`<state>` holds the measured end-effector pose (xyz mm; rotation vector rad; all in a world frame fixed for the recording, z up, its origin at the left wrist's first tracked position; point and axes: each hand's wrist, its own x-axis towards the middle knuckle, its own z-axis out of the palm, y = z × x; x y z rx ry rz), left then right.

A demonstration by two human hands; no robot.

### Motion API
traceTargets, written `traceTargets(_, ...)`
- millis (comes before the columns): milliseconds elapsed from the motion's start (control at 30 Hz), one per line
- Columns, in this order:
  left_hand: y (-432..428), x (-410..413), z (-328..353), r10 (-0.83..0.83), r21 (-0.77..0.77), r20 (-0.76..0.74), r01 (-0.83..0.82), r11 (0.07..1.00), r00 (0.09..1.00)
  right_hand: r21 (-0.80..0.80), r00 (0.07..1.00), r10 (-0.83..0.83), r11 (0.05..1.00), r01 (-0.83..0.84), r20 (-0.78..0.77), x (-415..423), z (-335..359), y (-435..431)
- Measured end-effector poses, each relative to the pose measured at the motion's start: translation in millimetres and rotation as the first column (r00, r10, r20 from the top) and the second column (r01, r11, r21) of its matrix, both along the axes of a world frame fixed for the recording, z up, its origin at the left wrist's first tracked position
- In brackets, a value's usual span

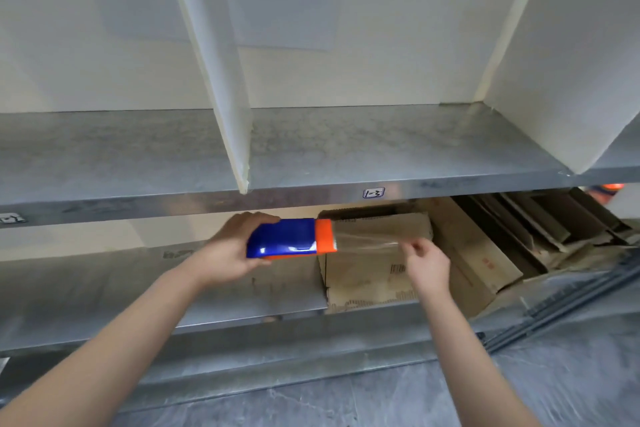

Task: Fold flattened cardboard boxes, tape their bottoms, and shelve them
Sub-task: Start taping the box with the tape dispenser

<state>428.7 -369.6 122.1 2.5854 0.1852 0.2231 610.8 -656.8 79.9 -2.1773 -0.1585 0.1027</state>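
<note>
My left hand (230,250) grips a blue and orange tape dispenser (289,238) in front of the lower metal shelf (145,291). A strip of clear tape (367,237) runs from the dispenser to the right, and my right hand (426,265) pinches its free end. Behind the tape a folded cardboard box (367,282) stands on the lower shelf, its side facing me. More flattened cardboard boxes (481,253) lean to its right.
The upper metal shelf (346,146) carries white divider panels (228,114) and a small label "1-3" (374,193) on its front edge. White sheets with printed characters hang on the back wall (277,3). Grey stone floor (346,402) lies below.
</note>
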Motion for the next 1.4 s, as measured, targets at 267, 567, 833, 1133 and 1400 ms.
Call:
traceTargets(267,-16,45,15,0.17,-0.072,-0.228,-0.19,0.979,0.959,-0.047,0.997,0.038,0.998,-0.035,0.074,81,5,-11)
traceTargets(567,-35,74,-6,0.321,-0.138,-0.259,-0.364,0.921,0.911,-0.131,0.986,0.117,0.983,-0.132,-0.12,124,-11,-5)
traceTargets(833,-33,68,10,0.392,-0.058,-0.378,-0.444,0.894,0.838,-0.154,0.956,0.223,0.955,-0.253,-0.189,123,-12,7)
traceTargets(1133,-14,19,29,0.382,-0.072,-0.296,-0.419,0.905,0.875,0.039,0.906,0.292,0.955,-0.294,-0.306,74,-21,29)
traceTargets(1400,3,-14,40,0.359,-0.084,-0.222,-0.385,0.919,0.906,-0.142,0.931,0.36,0.92,-0.364,-0.054,39,-23,46)
